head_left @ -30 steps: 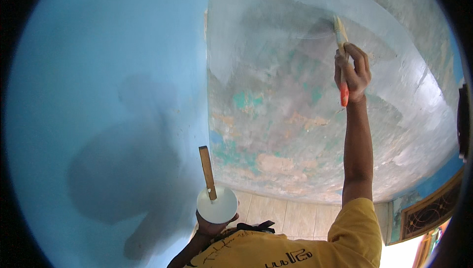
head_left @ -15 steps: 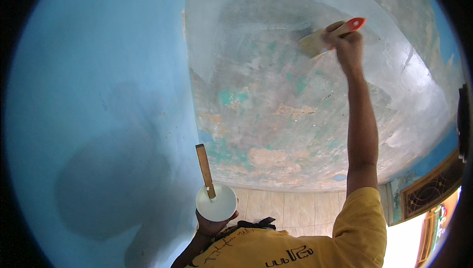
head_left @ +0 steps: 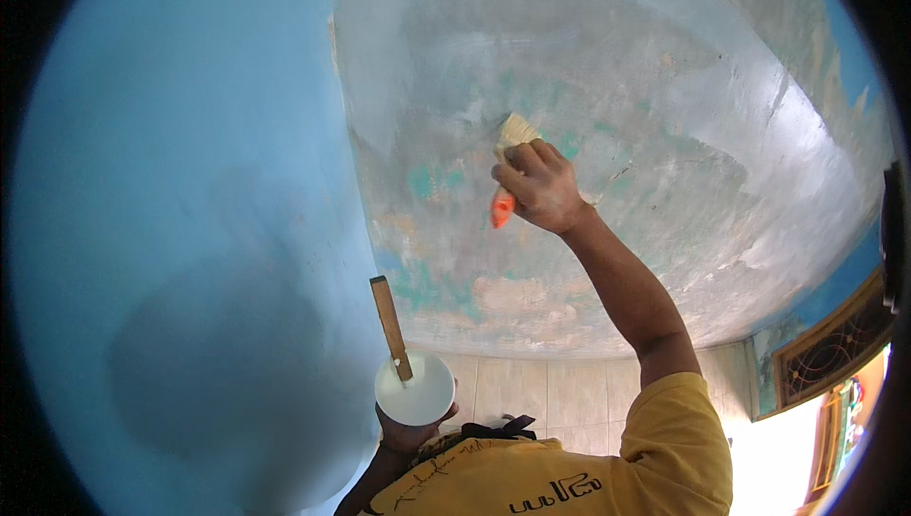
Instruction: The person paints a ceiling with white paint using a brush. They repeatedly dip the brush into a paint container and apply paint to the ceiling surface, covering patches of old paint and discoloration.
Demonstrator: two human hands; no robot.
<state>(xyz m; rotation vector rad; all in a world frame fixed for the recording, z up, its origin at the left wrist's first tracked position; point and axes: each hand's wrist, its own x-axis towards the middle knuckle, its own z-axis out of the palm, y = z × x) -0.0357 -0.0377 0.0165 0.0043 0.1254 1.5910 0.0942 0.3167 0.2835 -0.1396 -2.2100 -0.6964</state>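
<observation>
My right hand (head_left: 536, 184) is raised and gripped around a paintbrush (head_left: 508, 160) with an orange handle; its pale bristles press on the patchy wall (head_left: 588, 79), which is smeared grey-white over old green and tan patches. My left hand (head_left: 408, 431) holds a round white cup of white paint (head_left: 415, 390) from below, close to my chest. A flat wooden stir stick (head_left: 391, 326) stands slanted in the cup. My shirt sleeve is yellow.
A smooth blue wall (head_left: 171, 184) fills the left and meets the patchy wall at a corner (head_left: 346, 155); my shadow falls on it. Pale floor tiles (head_left: 550, 388) lie below. A dark patterned frame (head_left: 826, 345) stands at lower right.
My right hand has swept the brush down and to the left across the wall, from high on the right to the middle. The cup in my left hand has stayed put.
</observation>
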